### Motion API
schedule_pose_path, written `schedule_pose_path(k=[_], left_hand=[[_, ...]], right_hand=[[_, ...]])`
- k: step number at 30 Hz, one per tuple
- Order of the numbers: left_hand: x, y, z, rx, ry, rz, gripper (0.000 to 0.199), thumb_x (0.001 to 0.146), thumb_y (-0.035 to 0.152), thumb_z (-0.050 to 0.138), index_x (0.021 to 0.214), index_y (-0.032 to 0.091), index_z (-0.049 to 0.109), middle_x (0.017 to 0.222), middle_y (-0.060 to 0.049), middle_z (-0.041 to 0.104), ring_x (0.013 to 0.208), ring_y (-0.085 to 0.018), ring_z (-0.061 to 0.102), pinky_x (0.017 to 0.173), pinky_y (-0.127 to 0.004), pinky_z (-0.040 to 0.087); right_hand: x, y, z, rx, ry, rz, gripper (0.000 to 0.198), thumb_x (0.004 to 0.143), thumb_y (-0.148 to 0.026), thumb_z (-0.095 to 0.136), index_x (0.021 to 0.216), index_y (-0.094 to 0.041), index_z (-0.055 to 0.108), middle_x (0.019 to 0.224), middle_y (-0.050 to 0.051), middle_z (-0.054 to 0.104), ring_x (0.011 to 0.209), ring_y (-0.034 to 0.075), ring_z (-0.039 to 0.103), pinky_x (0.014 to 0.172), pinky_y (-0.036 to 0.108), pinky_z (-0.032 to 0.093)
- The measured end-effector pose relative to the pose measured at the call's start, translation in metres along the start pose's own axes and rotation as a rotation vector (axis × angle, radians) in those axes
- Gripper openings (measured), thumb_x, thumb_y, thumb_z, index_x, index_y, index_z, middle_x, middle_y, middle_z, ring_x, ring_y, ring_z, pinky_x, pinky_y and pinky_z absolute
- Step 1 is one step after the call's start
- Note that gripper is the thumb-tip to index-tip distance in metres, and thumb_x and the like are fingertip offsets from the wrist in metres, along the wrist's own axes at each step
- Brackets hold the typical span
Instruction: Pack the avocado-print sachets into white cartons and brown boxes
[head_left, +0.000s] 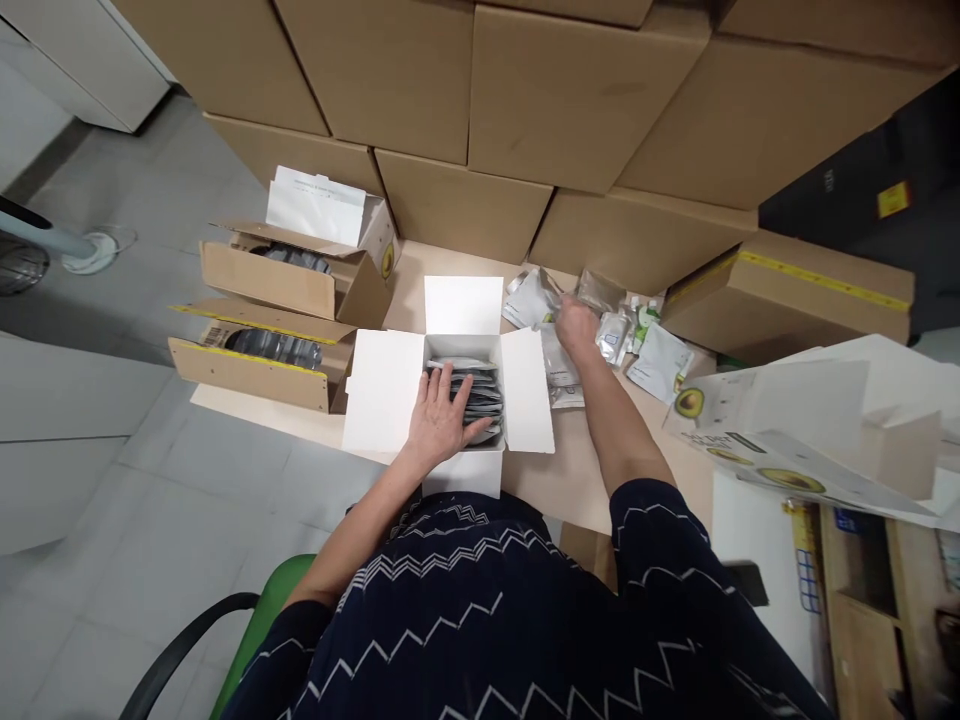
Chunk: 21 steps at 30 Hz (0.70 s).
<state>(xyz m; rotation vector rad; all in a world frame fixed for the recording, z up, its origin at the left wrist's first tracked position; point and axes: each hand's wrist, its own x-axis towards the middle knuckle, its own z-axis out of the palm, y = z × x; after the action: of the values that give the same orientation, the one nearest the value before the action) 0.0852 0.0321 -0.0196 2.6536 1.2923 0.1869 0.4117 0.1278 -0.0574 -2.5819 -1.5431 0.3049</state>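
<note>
An open white carton (525, 390) stands in front of me with its flaps folded out. Inside it, flat sachets (484, 385) are packed upright in a row. My left hand (441, 415) rests on these sachets with its fingers spread. To the right of the carton lies a loose pile of silver and white pouches (529, 298). My right hand (577, 328) is in this pile, its fingers curled down on a pouch (559, 358); the fingertips are partly hidden.
Brown cartons (420, 80) are stacked behind the table (577, 480). Two opened brown boxes (266, 280) with dark packaged items stand at the left. At the right are a white avocado-print box (780, 410) and a brown box (795, 290). A green chair (277, 600) is beside me.
</note>
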Motion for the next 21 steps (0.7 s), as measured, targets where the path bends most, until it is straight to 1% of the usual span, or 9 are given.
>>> schedule_pose_path(k=[2, 4, 7, 9, 10, 12, 15, 18, 21], left_hand=[[0.0, 0.0, 0.0, 0.022, 0.006, 0.006, 0.08, 0.091, 0.067, 0.051, 0.149, 0.012, 0.042, 0.16, -0.026, 0.032, 0.146, -0.044, 0.035, 0.12, -0.062, 0.022], [0.0, 0.001, -0.001, 0.034, 0.01, 0.012, 0.079, 0.092, 0.066, 0.05, 0.148, 0.011, 0.044, 0.157, -0.027, 0.036, 0.146, -0.043, 0.035, 0.121, -0.061, 0.023], [0.0, 0.002, -0.002, 0.031, 0.018, 0.015, 0.079, 0.092, 0.066, 0.05, 0.147, 0.009, 0.046, 0.152, -0.028, 0.042, 0.146, -0.042, 0.036, 0.122, -0.06, 0.022], [0.0, 0.002, -0.003, 0.028, 0.02, 0.013, 0.079, 0.092, 0.066, 0.049, 0.146, 0.009, 0.047, 0.15, -0.028, 0.045, 0.144, -0.041, 0.039, 0.122, -0.06, 0.022], [0.0, 0.002, -0.004, 0.027, 0.02, 0.01, 0.079, 0.092, 0.067, 0.049, 0.146, 0.009, 0.048, 0.149, -0.027, 0.047, 0.143, -0.041, 0.04, 0.122, -0.059, 0.021], [0.0, 0.002, -0.004, 0.027, 0.018, 0.006, 0.078, 0.092, 0.067, 0.048, 0.145, 0.01, 0.049, 0.149, -0.026, 0.048, 0.142, -0.04, 0.042, 0.122, -0.059, 0.022], [0.0, 0.002, -0.004, 0.018, 0.016, -0.001, 0.077, 0.092, 0.067, 0.049, 0.146, 0.012, 0.049, 0.151, -0.023, 0.046, 0.142, -0.04, 0.042, 0.122, -0.06, 0.022], [-0.001, 0.002, -0.002, 0.002, 0.021, -0.002, 0.077, 0.091, 0.066, 0.05, 0.147, 0.013, 0.048, 0.153, -0.023, 0.044, 0.143, -0.04, 0.041, 0.122, -0.061, 0.022], [-0.001, 0.002, 0.0, 0.018, 0.033, 0.004, 0.077, 0.092, 0.067, 0.049, 0.146, 0.012, 0.049, 0.153, -0.024, 0.044, 0.144, -0.04, 0.04, 0.122, -0.06, 0.022]], right_hand=[[-0.003, 0.007, -0.018, 0.062, 0.104, 0.026, 0.044, 0.1, -0.02, 0.035, 0.135, -0.012, 0.061, 0.105, 0.019, 0.072, 0.096, 0.024, 0.069, 0.09, 0.039, 0.049], [-0.009, 0.011, -0.041, 0.181, 0.245, -0.013, 0.045, 0.1, -0.023, 0.031, 0.13, -0.013, 0.063, 0.102, 0.015, 0.072, 0.096, 0.024, 0.068, 0.089, 0.039, 0.05], [-0.029, 0.005, -0.085, 0.447, 0.467, -0.173, 0.045, 0.102, -0.033, 0.029, 0.113, -0.015, 0.069, 0.095, 0.01, 0.071, 0.09, 0.022, 0.066, 0.087, 0.039, 0.051], [-0.047, -0.006, -0.112, 0.569, 0.534, -0.295, 0.042, 0.101, -0.038, 0.033, 0.105, -0.017, 0.07, 0.091, 0.008, 0.069, 0.086, 0.02, 0.065, 0.084, 0.038, 0.051], [-0.056, -0.013, -0.123, 0.602, 0.537, -0.35, 0.04, 0.101, -0.039, 0.035, 0.104, -0.018, 0.07, 0.09, 0.007, 0.069, 0.085, 0.02, 0.064, 0.083, 0.037, 0.051], [-0.07, -0.027, -0.138, 0.613, 0.482, -0.44, 0.038, 0.102, -0.039, 0.037, 0.105, -0.019, 0.069, 0.089, 0.006, 0.068, 0.083, 0.019, 0.064, 0.08, 0.034, 0.05], [-0.083, -0.051, -0.141, 0.529, 0.302, -0.554, 0.037, 0.103, -0.035, 0.035, 0.111, -0.021, 0.069, 0.092, 0.005, 0.07, 0.084, 0.019, 0.065, 0.078, 0.032, 0.049], [-0.092, -0.078, -0.128, 0.369, 0.118, -0.664, 0.035, 0.101, -0.027, 0.037, 0.116, -0.02, 0.068, 0.099, 0.006, 0.073, 0.089, 0.02, 0.067, 0.081, 0.031, 0.048], [-0.102, -0.105, -0.102, 0.148, -0.041, -0.731, 0.035, 0.098, -0.017, 0.039, 0.122, -0.019, 0.065, 0.11, 0.009, 0.074, 0.096, 0.023, 0.068, 0.081, 0.03, 0.047]])
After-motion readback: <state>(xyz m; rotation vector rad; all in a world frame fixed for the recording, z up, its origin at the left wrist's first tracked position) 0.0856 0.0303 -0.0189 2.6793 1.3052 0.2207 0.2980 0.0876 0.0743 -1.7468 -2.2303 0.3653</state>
